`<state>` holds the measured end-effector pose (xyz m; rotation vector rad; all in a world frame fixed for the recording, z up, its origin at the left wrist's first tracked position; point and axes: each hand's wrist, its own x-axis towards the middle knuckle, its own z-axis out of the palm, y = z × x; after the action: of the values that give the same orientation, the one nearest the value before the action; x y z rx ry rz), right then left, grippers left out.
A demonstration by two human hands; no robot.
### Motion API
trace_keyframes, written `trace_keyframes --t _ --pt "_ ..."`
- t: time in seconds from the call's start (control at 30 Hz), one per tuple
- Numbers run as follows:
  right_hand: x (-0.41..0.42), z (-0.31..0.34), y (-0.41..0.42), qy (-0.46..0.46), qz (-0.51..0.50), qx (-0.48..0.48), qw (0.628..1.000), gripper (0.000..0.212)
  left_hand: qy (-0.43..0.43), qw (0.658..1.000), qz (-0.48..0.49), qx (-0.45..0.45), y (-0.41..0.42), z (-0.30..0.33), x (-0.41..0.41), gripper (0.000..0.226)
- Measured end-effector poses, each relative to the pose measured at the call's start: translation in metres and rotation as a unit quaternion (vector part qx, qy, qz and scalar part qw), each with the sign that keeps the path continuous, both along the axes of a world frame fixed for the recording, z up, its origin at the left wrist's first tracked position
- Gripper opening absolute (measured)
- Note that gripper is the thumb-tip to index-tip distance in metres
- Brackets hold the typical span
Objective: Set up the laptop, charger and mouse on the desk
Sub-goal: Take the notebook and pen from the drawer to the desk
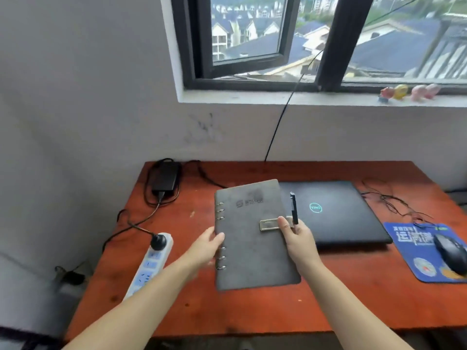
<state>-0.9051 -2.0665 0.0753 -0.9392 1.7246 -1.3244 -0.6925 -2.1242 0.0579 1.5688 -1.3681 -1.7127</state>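
Both hands grip a grey ring-bound notebook (254,236) mid-frame: left hand (207,245) at the spine, right hand (298,238) at the clasp, its fingers also pinching a black pen (293,208). The notebook hides the closed black laptop's (338,213) left edge. The black charger brick (163,178) lies upper left on the red-brown wooden desk (328,299); the black mouse (451,253) is cut off at right.

Home rm: desk (252,314), window (328,46).

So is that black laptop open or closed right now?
Closed. The laptop lies flat on the desk, lid down, its round logo facing up.
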Motion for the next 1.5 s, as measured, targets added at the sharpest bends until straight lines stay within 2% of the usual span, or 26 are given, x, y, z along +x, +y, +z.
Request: trace_keyframes --t 0.13,0.23,0.4,0.6,0.67,0.8,0.93,1.07,1.23,1.4,1.5 --pt "0.020 -0.028 -0.023 0.068 0.034 0.069 0.995 0.024 -0.037 0.998 0.046 -0.023 -0.010 -0.027 0.015 0.023" --pt "0.028 -0.048 -0.036 0.135 0.078 0.114 0.981 0.017 -0.076 0.995 0.064 0.012 -0.020 -0.051 0.030 0.024" --pt "0.043 -0.076 -0.052 0.195 0.132 0.200 0.951 0.027 -0.190 0.977 0.095 0.019 -0.025 -0.077 0.040 0.029" --pt "0.043 -0.090 -0.054 0.228 0.127 0.237 0.936 0.028 -0.327 0.944 0.034 -0.017 -0.033 -0.082 0.036 0.036" --pt "0.041 -0.092 -0.054 0.241 0.132 0.251 0.928 0.032 -0.321 0.946 0.034 -0.022 -0.033 -0.083 0.034 0.035" --pt "0.042 -0.088 -0.051 0.274 0.137 0.255 0.917 0.025 -0.289 0.956 0.041 -0.027 -0.032 -0.084 0.032 0.041" --pt "0.054 -0.079 -0.048 0.257 0.131 0.197 0.937 0.030 -0.272 0.961 0.041 -0.016 -0.032 -0.082 0.032 0.044" --pt "0.073 -0.070 -0.057 0.285 0.185 0.167 0.925 0.039 -0.275 0.961 0.039 -0.015 -0.032 -0.081 0.032 0.048" --pt "0.117 -0.080 -0.060 0.346 0.238 0.216 0.882 0.048 -0.265 0.963 0.041 -0.013 -0.029 -0.082 0.031 0.048" --pt "0.120 -0.093 -0.056 0.501 0.261 0.215 0.797 0.048 -0.250 0.966 0.059 -0.002 -0.028 -0.082 0.030 0.048" --pt "0.115 -0.096 -0.056 0.503 0.263 0.202 0.798 0.041 -0.251 0.966 0.062 0.005 -0.027 -0.083 0.029 0.049"
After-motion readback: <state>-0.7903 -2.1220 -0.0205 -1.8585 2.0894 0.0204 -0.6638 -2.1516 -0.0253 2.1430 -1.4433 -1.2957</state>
